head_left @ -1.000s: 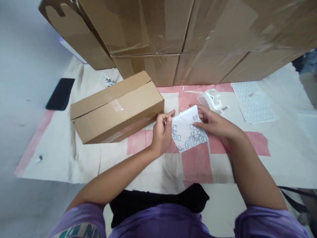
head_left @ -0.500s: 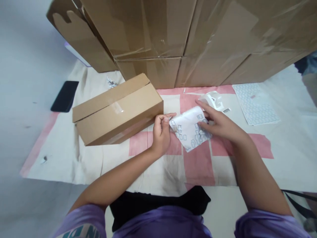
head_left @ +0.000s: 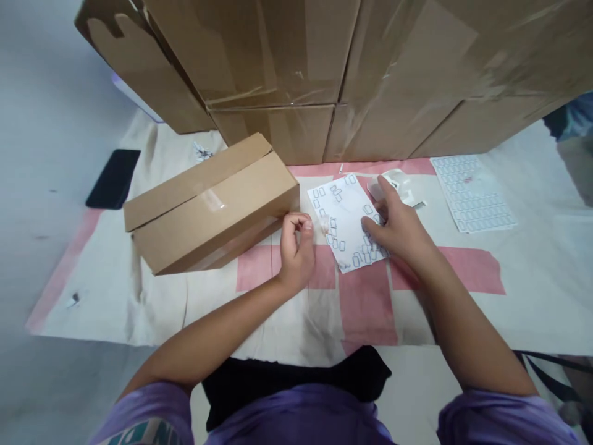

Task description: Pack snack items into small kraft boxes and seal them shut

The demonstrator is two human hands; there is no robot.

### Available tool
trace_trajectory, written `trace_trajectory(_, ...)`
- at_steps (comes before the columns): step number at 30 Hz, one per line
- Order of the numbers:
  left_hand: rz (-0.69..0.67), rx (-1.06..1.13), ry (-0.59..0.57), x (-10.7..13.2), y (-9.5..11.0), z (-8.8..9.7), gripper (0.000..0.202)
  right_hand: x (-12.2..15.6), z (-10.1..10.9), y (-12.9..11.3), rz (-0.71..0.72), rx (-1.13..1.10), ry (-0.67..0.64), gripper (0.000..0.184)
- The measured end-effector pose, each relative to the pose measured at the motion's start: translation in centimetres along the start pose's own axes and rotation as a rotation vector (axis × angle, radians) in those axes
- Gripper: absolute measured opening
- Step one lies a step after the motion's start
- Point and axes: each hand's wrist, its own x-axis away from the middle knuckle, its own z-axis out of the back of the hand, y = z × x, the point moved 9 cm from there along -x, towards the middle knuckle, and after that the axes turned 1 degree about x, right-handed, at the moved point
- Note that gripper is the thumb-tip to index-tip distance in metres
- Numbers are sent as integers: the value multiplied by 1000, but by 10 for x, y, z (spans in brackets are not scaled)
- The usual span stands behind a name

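A white sticker sheet (head_left: pixel 348 213) printed with small rectangular outlines lies nearly flat over the pink tape, a shiny patch at its left edge. My right hand (head_left: pixel 402 224) has its thumb on top of the sheet's right edge, and its other fingers are partly hidden beyond that edge. Just left of the sheet, my left hand (head_left: pixel 297 250) is closed in a pinch; what is between thumb and fingertip is too small to make out. Close behind the left hand sits a closed cardboard box (head_left: pixel 217 201). A white tape dispenser (head_left: pixel 402 182) is partly covered by my right fingers.
Large taped cartons (head_left: pixel 278 62) form a wall along the back of the cloth-covered table (head_left: pixel 278 321). A dark phone-like slab (head_left: pixel 113 179) lies at the left. More printed sheets (head_left: pixel 472 194) lie at the right. Scraps (head_left: pixel 202 152) are behind the box.
The sheet, curled between both hands before, has opened out flatter. My left hand has come away from its left edge, while my right hand stays at the right edge.
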Motion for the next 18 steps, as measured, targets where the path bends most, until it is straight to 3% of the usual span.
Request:
trace_trajectory(2,43,1,-8,1,-5,-1,22,5,17,-19,102,132,114,53)
trace_trajectory(5,138,34,-59,3,-13,-6,27,18,37,-57,348,98,243,28)
trace_trajectory(7,175,56,-146,6,-16,-13,30,25,31,-75,458,-18,143,32)
trace_trajectory(11,122,113,-335,14,-10,-25,26,36,-1,-99,549,-266,-201,32)
trace_trajectory(15,60,161,-434,24,-9,-35,24,41,-5,-107,547,-355,-184,12)
trace_trajectory(18,-43,176,-454,18,-2,-37,24,41,-1,-105,548,-323,-109,10)
